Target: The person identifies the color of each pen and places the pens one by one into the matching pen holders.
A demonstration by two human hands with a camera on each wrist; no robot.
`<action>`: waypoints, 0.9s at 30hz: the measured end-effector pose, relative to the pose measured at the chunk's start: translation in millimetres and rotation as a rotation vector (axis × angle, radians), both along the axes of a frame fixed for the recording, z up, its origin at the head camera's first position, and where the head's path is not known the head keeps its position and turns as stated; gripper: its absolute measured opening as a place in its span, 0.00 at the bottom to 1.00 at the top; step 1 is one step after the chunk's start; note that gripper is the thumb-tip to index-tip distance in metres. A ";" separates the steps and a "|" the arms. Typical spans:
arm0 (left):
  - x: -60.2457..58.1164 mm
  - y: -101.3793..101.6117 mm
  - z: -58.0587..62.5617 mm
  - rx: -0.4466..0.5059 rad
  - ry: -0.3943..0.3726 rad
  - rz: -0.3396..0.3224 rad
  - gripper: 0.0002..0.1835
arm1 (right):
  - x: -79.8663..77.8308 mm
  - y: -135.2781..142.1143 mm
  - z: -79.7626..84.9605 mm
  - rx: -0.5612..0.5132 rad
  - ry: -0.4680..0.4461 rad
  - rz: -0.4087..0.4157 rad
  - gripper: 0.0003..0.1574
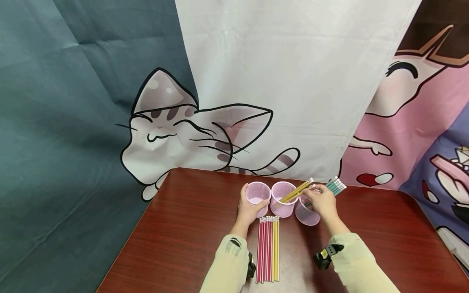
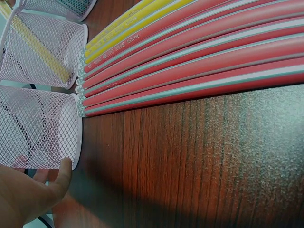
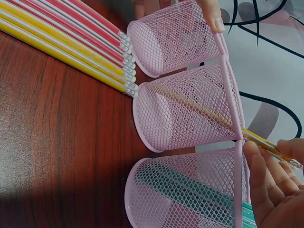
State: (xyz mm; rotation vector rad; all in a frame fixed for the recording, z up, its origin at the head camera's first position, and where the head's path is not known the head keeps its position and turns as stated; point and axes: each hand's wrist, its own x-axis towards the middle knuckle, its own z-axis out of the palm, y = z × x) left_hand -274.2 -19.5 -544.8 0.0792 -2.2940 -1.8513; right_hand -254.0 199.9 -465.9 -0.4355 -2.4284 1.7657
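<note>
Three pink mesh pencil cups stand side by side. My left hand grips the left cup, its thumb over the front and its fingers round the outer side. Several yellow pencils lean in the middle cup, eraser ends up and tilted right. At their upper ends my right hand pinches yellow pencils between thumb and fingers; in the right wrist view a yellow pencil runs into that grasp over the rim. The right cup, partly hidden by this hand, holds several green pencils.
In front of the cups, a row of red pencils and yellow pencils lies on the brown wooden table, erasers toward the cups. A printed cloth backdrop hangs directly behind the table's back edge.
</note>
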 end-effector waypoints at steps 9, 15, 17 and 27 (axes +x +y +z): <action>0.0 -0.3 -1.8 0.005 0.000 0.001 0.51 | 4.0 3.0 0.7 -0.034 -0.006 -0.035 0.18; 0.0 -0.6 -1.2 0.005 -0.018 0.004 0.52 | 14.4 -6.3 -0.2 -0.018 0.103 0.043 0.13; -0.1 -0.4 -0.7 0.000 -0.022 0.004 0.51 | 21.6 -12.6 -3.4 -0.030 0.127 0.145 0.11; 0.7 -0.7 2.0 -0.005 -0.032 0.008 0.51 | 49.2 -33.4 -52.4 0.093 0.011 0.488 0.07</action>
